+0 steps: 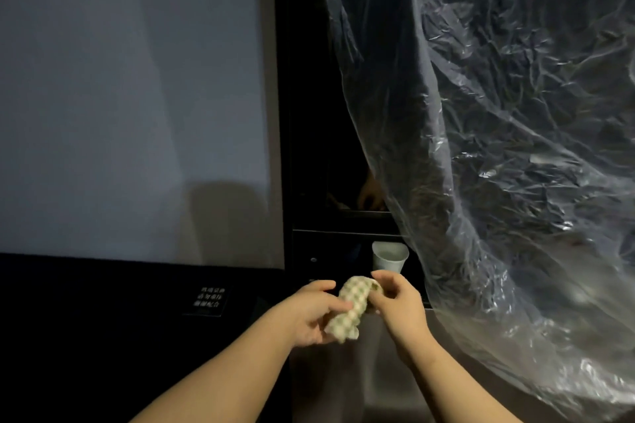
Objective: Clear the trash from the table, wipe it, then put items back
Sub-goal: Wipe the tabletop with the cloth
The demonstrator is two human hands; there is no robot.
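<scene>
I am seeing a checked cloth [350, 309], pale with green squares, bunched into a roll and stretching between both hands. The left hand [311, 314] is gripping its lower end, fingers curling round it. The right hand [400, 302] is pinching the upper end between thumb and fingers. The two hands are sitting close together with only the cloth between them. Motion blur is smearing the cloth's pattern and the fingertips, so I cannot tell how it is folded.

Just beyond the right hand, a white paper cup [390, 256] is standing upright in a dark recess. Its base is hiding behind the right hand's fingers, and I cannot make out what it holds.

Right of the right hand and rising far above it, a crinkled clear plastic sheet [515, 113] is hanging and running out of view. Whatever lies behind it is showing only as dark shapes.

Beneath the hands, a pale flat surface [371, 371] is showing dimly, and the forearms are covering part of it.

Left of the left hand, a small dark sign [209, 297] is carrying white characters too blurred to read. Above it, a large grey panel [130, 96] is filling the space beyond the left hand.
</scene>
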